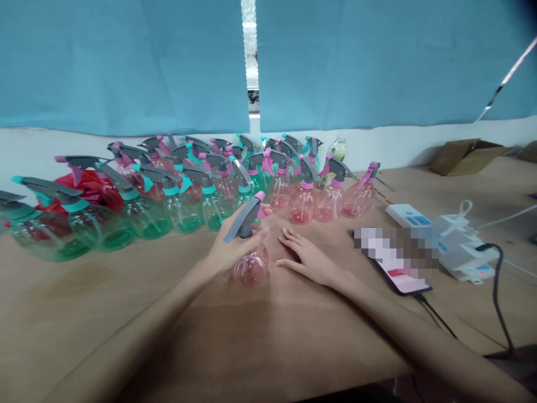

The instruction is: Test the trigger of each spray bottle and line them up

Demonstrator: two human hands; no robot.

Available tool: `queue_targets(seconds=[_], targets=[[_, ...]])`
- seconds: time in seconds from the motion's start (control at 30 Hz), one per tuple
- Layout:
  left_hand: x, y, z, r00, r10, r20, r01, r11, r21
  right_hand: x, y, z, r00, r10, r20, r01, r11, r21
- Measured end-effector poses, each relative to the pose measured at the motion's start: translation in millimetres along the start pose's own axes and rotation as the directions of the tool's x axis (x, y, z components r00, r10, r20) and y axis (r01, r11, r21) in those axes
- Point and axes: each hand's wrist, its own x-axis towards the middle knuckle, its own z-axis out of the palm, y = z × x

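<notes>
A pink spray bottle [250, 267] with a grey and pink trigger head stands on the brown table in front of me. Around its neck, just below the head, my left hand [229, 243] is wrapped. To the right of that bottle, my right hand [308, 260] rests on the table with its fingers spread, holding nothing. Behind both hands stand several pink spray bottles [302, 204] and, toward the left, several green spray bottles [146, 217], in rows with their trigger heads on.
At the right lie a phone [394, 260] with a cable, a white power strip [409, 215] and white adapters [464, 249]. An open cardboard box [465, 157] is at the back right. Red plastic [90, 187] shows behind the left bottles. A blue curtain [126, 67] hangs behind.
</notes>
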Motion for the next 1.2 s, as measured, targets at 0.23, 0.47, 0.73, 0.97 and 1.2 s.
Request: queue_targets(seconds=[0.23, 0.47, 0.73, 0.97, 1.2], targets=[[0.0, -2.0, 0.9, 1.000, -0.004, -0.025, 0.005, 0.999, 0.037, -0.7, -0.1, -0.1, 1.000, -0.003, -0.004, 0.003, 1.000, 0.007], [1.7, 3.0, 2.2, 0.996, 0.024, -0.089, -0.019, 0.998, 0.054, -0.8, -0.7, -0.2, 1.000, -0.001, -0.006, 0.001, 1.000, 0.012], [3.0, 9.8, -0.1, 0.995, 0.012, -0.103, 0.004, 0.989, 0.149, -0.1, -0.6, 0.0, 1.000, -0.009, -0.006, 0.009, 1.000, 0.009], [1.0, 1.0, -0.2, 0.997, 0.019, -0.078, -0.014, 0.997, 0.075, -0.2, 0.7, 1.5, 1.000, -0.009, -0.016, 0.009, 1.000, 0.006], [-2.0, 1.4, 5.1, 0.988, -0.001, -0.152, 0.020, 0.992, 0.127, 0.3, 2.0, 0.9, 1.000, -0.004, 0.010, 0.004, 1.000, -0.014]])
